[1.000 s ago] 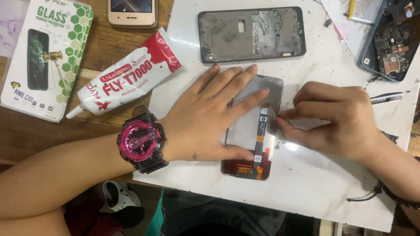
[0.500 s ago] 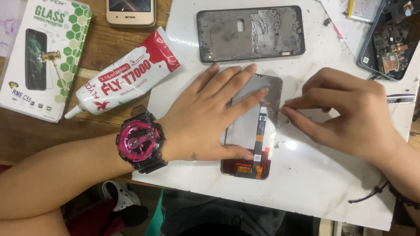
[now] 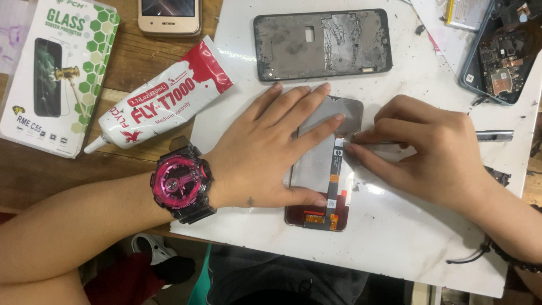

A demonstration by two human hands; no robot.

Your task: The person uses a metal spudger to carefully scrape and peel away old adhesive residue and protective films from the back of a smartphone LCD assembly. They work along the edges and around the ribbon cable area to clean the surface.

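The right hand (image 3: pixel 435 155) pinches a thin metal tool (image 3: pixel 491 135) between thumb and fingers, its tip laid at the right edge of the phone screen panel (image 3: pixel 322 164), just beside the flat ribbon cable (image 3: pixel 336 169). The left hand (image 3: pixel 265 152) grasps nothing; it lies flat, fingers spread toward 2 o'clock, pressing the panel down onto the white work board (image 3: pixel 395 248). The panel lies face down at the board's centre, its cable running toward 6 o'clock. A pink wristwatch (image 3: pixel 180 183) sits on the left wrist. At 12 o'clock of the panel lies a bare phone frame (image 3: pixel 322 45); at 10 o'clock a white and red glue tube (image 3: pixel 164 96); further toward 9 o'clock a boxed screen protector (image 3: pixel 56 73); at 11 o'clock a gold phone (image 3: pixel 169 14); at 2 o'clock an opened phone body (image 3: pixel 502 56) showing its circuit board. Risks, as judged: the tool tip could slip and nick or tear the cable; uneven palm pressure could crack the glass; loose grit on the board could scratch the face beneath.
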